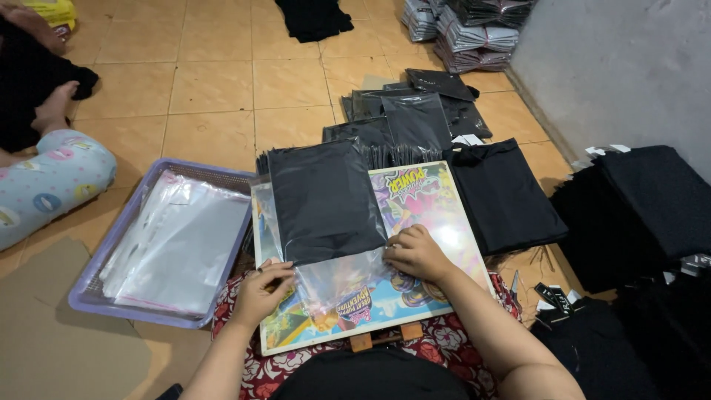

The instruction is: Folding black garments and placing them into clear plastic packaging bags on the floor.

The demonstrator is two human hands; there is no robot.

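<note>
Nearest to you, your lap is covered by red floral cloth (444, 344), with a dark garment edge cut off at the bottom of the frame. On it rests a colourful printed board (437, 222), tilted slightly, with its near edge over a small wooden piece (361, 341).

Your left hand (261, 290) lies at the near left of the board, fingers (281, 270) curled and pinching the near edge of a clear plastic bag (337, 278). Your right hand (416, 252) presses down on the bag's right near side, fingers bent onto the plastic; whether they grip it or only hold it flat is hard to tell. Inside the bag, a folded black garment (322, 196) fills the far part, leaving the near flap empty and see-through.

Left of the board, a lilac plastic basket (100, 255) holds a loose stack of empty clear bags (181, 248). Right of the board lies a flat black folded cloth (507, 196), and beyond it, piles of black garments (641, 211) run out of frame.

Further off on the tiled floor (215, 85), bagged black garments (415, 118) overlap in a heap. At the far right by the wall, stacked packed bundles (474, 26) are cut off by the top edge. At far left, another person's patterned leg (48, 185) is only partly visible.
</note>
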